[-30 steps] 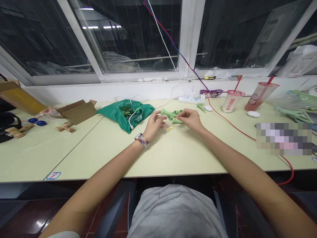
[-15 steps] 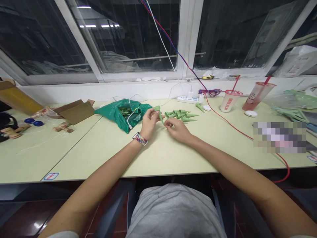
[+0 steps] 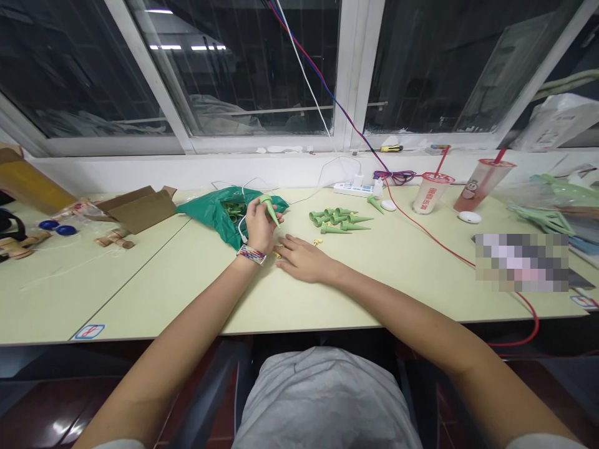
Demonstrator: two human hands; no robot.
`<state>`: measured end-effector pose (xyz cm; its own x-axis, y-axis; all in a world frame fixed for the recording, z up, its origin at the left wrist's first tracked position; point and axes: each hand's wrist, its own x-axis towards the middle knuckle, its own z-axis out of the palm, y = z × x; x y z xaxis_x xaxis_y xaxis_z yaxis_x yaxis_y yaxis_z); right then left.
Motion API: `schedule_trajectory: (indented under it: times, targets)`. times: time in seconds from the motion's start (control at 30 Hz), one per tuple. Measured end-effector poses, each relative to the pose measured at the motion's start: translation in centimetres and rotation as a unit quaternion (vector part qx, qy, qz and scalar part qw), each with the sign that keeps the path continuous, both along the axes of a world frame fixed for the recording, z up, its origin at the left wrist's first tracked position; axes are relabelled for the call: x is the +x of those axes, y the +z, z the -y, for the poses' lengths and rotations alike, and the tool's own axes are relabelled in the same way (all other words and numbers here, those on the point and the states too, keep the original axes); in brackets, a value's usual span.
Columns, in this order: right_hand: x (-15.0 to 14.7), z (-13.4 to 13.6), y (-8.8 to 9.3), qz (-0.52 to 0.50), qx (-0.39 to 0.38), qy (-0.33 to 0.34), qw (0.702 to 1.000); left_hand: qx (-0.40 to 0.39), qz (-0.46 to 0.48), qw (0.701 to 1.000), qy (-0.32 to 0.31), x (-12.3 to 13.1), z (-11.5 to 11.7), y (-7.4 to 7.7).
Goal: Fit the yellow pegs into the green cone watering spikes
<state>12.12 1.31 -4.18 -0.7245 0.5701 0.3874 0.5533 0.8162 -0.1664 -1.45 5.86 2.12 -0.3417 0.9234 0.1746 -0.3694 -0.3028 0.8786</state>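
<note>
My left hand (image 3: 261, 227), with a woven watch band at its wrist, holds a green plastic spike (image 3: 271, 212) by its wide round head, the narrow tip pointing down to the right. My right hand (image 3: 304, 259) lies low over the table with its fingers stretched out toward the left hand. Small yellow pieces are around it: one yellow piece (image 3: 318, 242) sits beyond its knuckles, and others show partly under its fingertips. Behind my right hand lies a group of several similar green spikes (image 3: 339, 218). A green plastic bag (image 3: 210, 212) with more green parts inside stands open behind my left hand.
At the right are two drink cups (image 3: 431, 193) with red straws, a white case (image 3: 469, 217) and a red cable (image 3: 435, 234). A power strip (image 3: 355, 188) and a lone green spike (image 3: 375, 204) lie at the back. Leftward are a cardboard box (image 3: 140, 209) and wooden toys (image 3: 115, 238).
My left hand has moved left with the green spike, near the bag. My right hand has let go of the spike's tip and come down leftward onto the table among the yellow pieces.
</note>
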Motion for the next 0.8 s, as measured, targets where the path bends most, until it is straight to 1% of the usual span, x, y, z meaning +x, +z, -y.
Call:
schedule_trajectory:
  times: [0.13,0.3,0.43,0.53,0.67,0.8]
  targets:
    - [1.1,0.3,0.1,-0.009,0.010,-0.008,1.000,0.003,-0.007,1.000,-0.007,0.2,0.2,0.0]
    - [1.5,0.7,0.7,-0.016,0.018,-0.016,1.000,-0.006,-0.014,1.000,-0.013,0.2,0.4,-0.1]
    - [1.8,0.7,1.1,-0.002,0.016,-0.050,0.999,-0.008,-0.027,0.999,-0.021,0.3,0.5,-0.2]
    - [2.3,0.6,1.2,-0.026,0.012,-0.073,0.997,-0.006,-0.035,0.999,-0.034,0.4,0.6,-0.3]
    - [2.8,0.3,1.0,-0.053,0.001,-0.078,0.996,0.002,-0.042,0.998,-0.056,0.5,0.8,-0.2]
    - [3.1,0.1,1.1,-0.085,-0.031,-0.086,0.992,-0.009,-0.036,0.997,-0.074,0.5,0.9,0.0]
